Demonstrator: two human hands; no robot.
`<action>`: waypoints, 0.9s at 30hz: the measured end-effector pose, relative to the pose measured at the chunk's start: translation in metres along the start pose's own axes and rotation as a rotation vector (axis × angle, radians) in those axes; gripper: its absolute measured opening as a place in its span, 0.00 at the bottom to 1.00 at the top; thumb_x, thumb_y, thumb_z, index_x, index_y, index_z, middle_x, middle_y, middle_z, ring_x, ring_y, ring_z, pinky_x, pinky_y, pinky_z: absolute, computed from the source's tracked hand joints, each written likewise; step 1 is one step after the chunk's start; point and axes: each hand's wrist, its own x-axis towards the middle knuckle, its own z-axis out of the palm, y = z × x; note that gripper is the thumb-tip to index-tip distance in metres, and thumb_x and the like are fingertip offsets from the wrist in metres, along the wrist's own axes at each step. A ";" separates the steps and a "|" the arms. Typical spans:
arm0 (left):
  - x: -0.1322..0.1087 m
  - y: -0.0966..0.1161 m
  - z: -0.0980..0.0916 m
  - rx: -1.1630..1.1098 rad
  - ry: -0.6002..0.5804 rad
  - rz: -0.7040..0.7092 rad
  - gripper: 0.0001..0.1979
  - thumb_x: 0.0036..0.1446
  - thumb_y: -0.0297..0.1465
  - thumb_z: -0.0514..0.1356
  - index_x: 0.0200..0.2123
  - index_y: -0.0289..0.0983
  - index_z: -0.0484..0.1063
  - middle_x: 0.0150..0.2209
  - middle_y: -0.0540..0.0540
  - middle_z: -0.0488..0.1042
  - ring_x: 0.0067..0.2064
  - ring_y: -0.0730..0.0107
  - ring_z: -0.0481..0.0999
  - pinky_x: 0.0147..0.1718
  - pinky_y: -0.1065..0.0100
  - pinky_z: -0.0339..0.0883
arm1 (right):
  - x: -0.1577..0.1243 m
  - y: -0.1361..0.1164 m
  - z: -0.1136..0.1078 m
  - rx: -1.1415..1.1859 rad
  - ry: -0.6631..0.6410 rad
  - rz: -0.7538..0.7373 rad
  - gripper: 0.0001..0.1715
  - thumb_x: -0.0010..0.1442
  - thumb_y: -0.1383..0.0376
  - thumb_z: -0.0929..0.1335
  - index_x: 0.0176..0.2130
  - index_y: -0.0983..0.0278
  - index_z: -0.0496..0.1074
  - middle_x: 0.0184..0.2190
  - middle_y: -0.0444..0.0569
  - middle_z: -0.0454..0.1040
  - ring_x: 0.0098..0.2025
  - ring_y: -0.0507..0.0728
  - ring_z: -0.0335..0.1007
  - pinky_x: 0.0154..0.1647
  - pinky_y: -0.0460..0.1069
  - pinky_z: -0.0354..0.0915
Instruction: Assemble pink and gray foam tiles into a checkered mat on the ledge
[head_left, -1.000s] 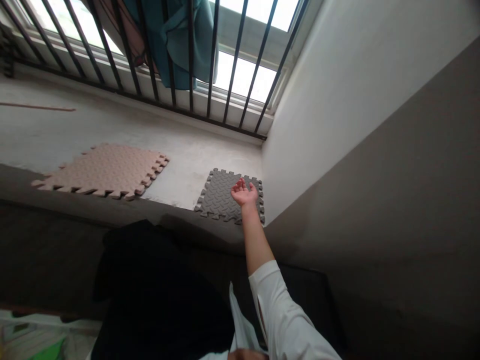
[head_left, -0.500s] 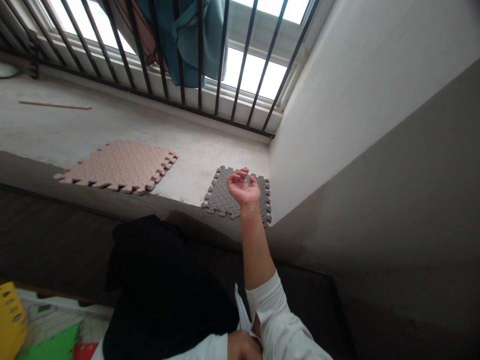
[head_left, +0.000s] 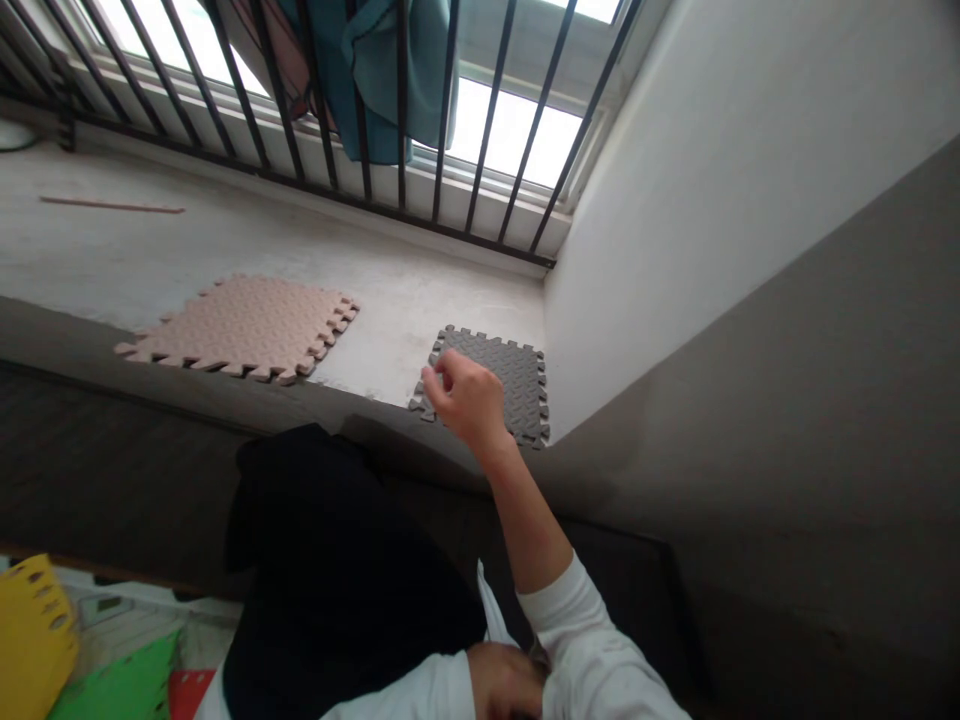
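Head view shows your right hand (head_left: 465,400) raised over the concrete ledge (head_left: 397,300) under the window, arm stretched up out of a white sleeve (head_left: 592,650). Its fingers are curled in toward the palm, back of the hand to the camera, and the fingertips (head_left: 431,378) sit at the near left edge of the grey foam mat (head_left: 514,375). You cannot tell from here whether they pinch that edge or only hover over it.

The grey foam mat lies flat in the right corner of the ledge, its toothed border just beside the white wall (head_left: 712,180) and its near side at the ledge's front lip. Your hand covers its near left part.

Your left hand (head_left: 502,682) is low at the bottom of the frame, close against your right sleeve. Only part of it shows, so you cannot tell how its fingers are set.

A pink foam mat (head_left: 247,325) lies flat further left on the same ledge, well apart from the grey one. A thin stick (head_left: 112,205) rests near the ledge's back left. Black window bars (head_left: 442,110) stand behind, with a teal cloth (head_left: 390,70) hanging among them. Below the ledge a black garment (head_left: 337,570) is draped, and at the bottom left are a yellow basket (head_left: 30,640) and a green foam piece (head_left: 112,685).
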 end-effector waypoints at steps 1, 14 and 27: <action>0.004 0.008 -0.010 0.013 -0.005 -0.016 0.19 0.55 0.42 0.45 0.24 0.38 0.69 0.20 0.53 0.68 0.24 0.80 0.66 0.23 0.79 0.57 | -0.009 -0.008 0.005 -0.291 -0.163 -0.063 0.11 0.53 0.61 0.60 0.31 0.65 0.67 0.29 0.49 0.71 0.34 0.53 0.65 0.31 0.47 0.59; 0.037 0.055 -0.061 -0.046 0.056 -0.171 0.07 0.49 0.29 0.53 0.30 0.39 0.71 0.27 0.52 0.73 0.31 0.75 0.71 0.31 0.77 0.61 | -0.061 -0.014 0.059 -0.935 -0.843 -0.213 0.14 0.50 0.77 0.59 0.33 0.69 0.72 0.30 0.58 0.73 0.32 0.59 0.69 0.25 0.51 0.60; 0.020 0.041 -0.063 -0.023 0.388 -0.483 0.07 0.44 0.28 0.53 0.23 0.38 0.70 0.22 0.51 0.72 0.27 0.74 0.69 0.28 0.73 0.60 | -0.012 0.022 0.023 -0.852 -0.663 -0.005 0.15 0.51 0.69 0.61 0.38 0.65 0.71 0.38 0.57 0.72 0.40 0.60 0.68 0.33 0.51 0.65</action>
